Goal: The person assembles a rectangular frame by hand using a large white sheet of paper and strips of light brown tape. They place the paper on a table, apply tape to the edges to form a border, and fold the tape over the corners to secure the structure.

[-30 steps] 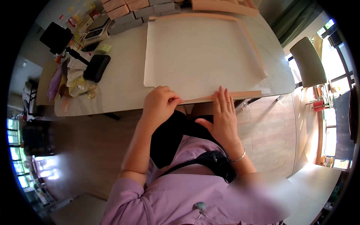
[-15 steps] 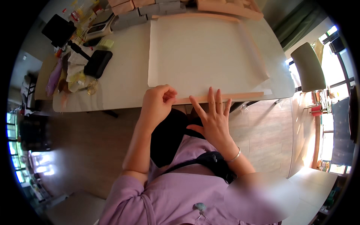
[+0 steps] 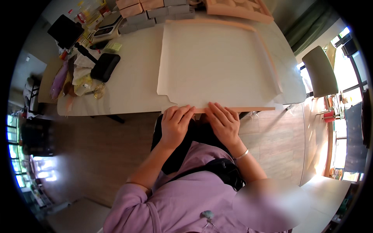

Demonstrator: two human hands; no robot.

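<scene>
Large pale sheet (image 3: 217,64) with peach-coloured margins lies on the white table (image 3: 134,91), centre to upper right of the frame. Its left, far and right edges stand turned up as low walls; a notch shows at the near left corner. Near edge runs along the table's front rim, a peach strip (image 3: 254,109) extending along it toward the right.

Left hand (image 3: 175,126) at centre, just below the notch: fingers bent and close together, tips touching the near edge. Right hand (image 3: 225,125) just beside it, to the right: fingers lying close together, tips on the peach strip. Cannot tell whether either thumb pinches from beneath; undersides hidden. Bracelet (image 3: 242,154) on the right wrist.

Upper left: black stand (image 3: 105,66) with a dark panel raised on its arm; scissors (image 3: 99,91) with yellowish handles below it, near crumpled wrappings (image 3: 82,81). Farther up, a scale-like device (image 3: 105,31).

Top centre: stacked grey and peach boxes (image 3: 138,18), well apart from the hands. Top, right of centre: peach tray (image 3: 239,13) with compartments. Right side: pale chair (image 3: 320,72); green curtain (image 3: 316,29) above it.
</scene>
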